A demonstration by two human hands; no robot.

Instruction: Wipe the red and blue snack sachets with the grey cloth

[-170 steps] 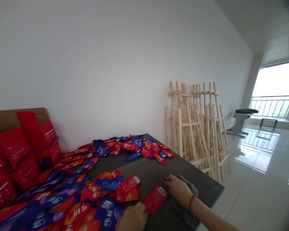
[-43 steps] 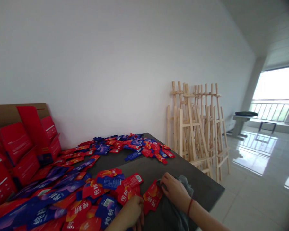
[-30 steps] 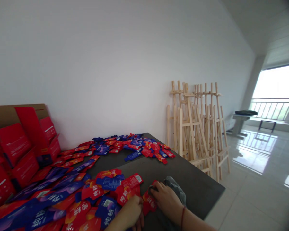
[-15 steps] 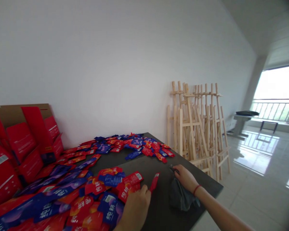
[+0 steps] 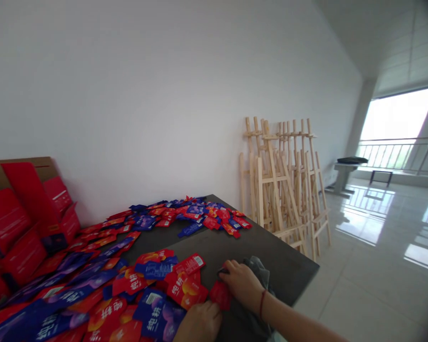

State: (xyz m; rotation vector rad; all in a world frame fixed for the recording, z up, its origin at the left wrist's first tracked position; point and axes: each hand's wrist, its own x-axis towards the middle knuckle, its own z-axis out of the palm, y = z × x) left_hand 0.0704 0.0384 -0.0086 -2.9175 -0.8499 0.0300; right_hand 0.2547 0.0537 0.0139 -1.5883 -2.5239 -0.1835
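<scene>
My left hand (image 5: 199, 323) sits at the bottom edge of the view, its fingers against a red foil sachet (image 5: 220, 295) on the dark tabletop (image 5: 235, 237). My right hand (image 5: 240, 280), with a red cord on its wrist, presses a bunched grey cloth (image 5: 258, 270) down onto that sachet's upper end. Part of the cloth hangs below my wrist. To the left of my hands lies a heap of red and blue printed sachets (image 5: 128, 285), and a second heap (image 5: 189, 216) covers the far end of the table.
Open red cardboard boxes (image 5: 21, 228) stand past the table's left side against a white wall. Wooden easels (image 5: 281, 190) lean together beyond the far table edge. A tiled floor stretches to a railed window (image 5: 395, 152), with a small stand (image 5: 345, 166) before it.
My right hand has come back from the table's right side with the cloth and now lies on the sachet. The sachet has dropped from upright to flat, and the view has turned slightly left.
</scene>
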